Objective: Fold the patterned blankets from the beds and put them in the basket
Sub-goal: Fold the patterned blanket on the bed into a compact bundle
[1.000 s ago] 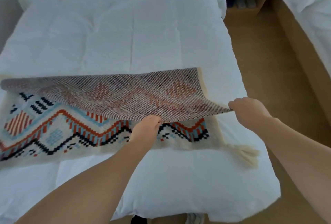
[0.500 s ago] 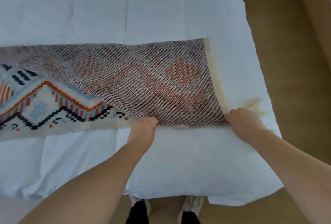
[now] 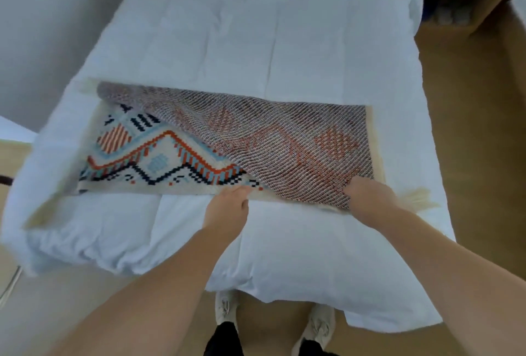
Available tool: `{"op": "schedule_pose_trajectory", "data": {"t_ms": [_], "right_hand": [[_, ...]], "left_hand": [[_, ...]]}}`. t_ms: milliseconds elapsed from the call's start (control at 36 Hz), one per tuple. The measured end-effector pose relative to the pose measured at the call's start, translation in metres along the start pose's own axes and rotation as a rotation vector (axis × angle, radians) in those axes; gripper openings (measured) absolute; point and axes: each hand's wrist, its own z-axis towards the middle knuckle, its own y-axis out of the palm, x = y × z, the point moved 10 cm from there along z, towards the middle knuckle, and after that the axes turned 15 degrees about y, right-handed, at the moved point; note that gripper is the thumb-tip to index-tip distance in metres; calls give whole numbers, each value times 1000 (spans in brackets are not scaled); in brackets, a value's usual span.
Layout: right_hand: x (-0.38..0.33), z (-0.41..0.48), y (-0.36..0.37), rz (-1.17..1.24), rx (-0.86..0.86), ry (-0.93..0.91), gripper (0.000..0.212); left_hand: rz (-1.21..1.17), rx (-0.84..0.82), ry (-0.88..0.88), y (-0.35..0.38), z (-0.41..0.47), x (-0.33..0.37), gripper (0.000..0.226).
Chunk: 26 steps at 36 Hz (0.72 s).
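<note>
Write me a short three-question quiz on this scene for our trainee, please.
1. True or false: the blanket lies flat on the bed, pattern up all over.
2. The left hand pinches the blanket's: A) far edge, B) near edge, C) left corner.
3. Fill in: the right hand grips the folded-over corner beside the ___.
Key: 1 false, its right part is folded over, reverse up; 2 B; 3 tassel.
</note>
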Motion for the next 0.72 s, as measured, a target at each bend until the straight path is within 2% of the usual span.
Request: {"op": "schedule_pose_trajectory", "data": {"t_ms": [222,583,722], "right_hand": [[-126,-61,-98,99,108,-121,20],[-344,-111,-164,38,190,-209,23],[-383,-103,-170,11,180,-209,20]], "left_hand": [[-53,122,-100,-108,-93,-68,37],[-1,190,-71,-231,-186,-208,37],[2,180,-23,-250,-181,-242,36]]}}
